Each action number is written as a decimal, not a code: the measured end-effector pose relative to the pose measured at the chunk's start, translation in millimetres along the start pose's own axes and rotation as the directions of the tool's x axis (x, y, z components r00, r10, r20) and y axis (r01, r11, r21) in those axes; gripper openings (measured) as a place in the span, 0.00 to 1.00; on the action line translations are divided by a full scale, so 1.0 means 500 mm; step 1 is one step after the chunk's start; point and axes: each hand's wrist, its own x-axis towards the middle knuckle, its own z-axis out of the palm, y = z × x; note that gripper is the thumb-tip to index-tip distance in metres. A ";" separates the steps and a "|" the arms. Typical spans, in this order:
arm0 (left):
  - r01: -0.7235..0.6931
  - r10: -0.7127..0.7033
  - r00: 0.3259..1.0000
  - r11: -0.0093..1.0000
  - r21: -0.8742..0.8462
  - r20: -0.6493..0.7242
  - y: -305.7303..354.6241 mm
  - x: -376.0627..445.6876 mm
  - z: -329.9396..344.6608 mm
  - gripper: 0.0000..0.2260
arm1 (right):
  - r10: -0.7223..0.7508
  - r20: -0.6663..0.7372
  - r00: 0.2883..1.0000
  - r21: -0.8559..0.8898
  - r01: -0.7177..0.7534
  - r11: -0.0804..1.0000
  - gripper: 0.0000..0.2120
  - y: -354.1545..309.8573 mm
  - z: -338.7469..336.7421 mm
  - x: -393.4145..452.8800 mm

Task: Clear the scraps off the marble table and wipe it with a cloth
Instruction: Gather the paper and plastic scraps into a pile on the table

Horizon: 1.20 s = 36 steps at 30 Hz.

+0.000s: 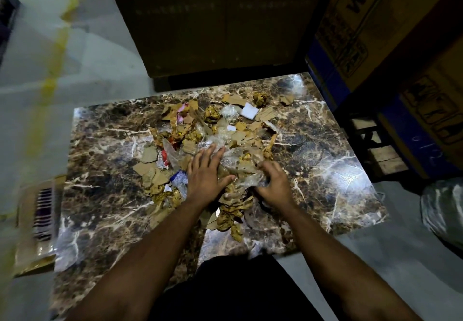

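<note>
Scraps heaped mid marble table; left hand flat on top, right hand gripping clear plastic.

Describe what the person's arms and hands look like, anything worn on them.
Both forearms are bare up to the frame edge, no sleeves showing. The left hand and right hand wear no gloves; no rings, watch or bands can be made out in the dim light.
</note>
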 end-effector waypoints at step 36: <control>0.017 -0.001 0.997 0.974 -0.227 0.071 -0.002 -0.003 -0.053 0.46 | 0.101 0.467 0.878 0.530 -0.369 0.764 0.30 -0.258 0.059 0.117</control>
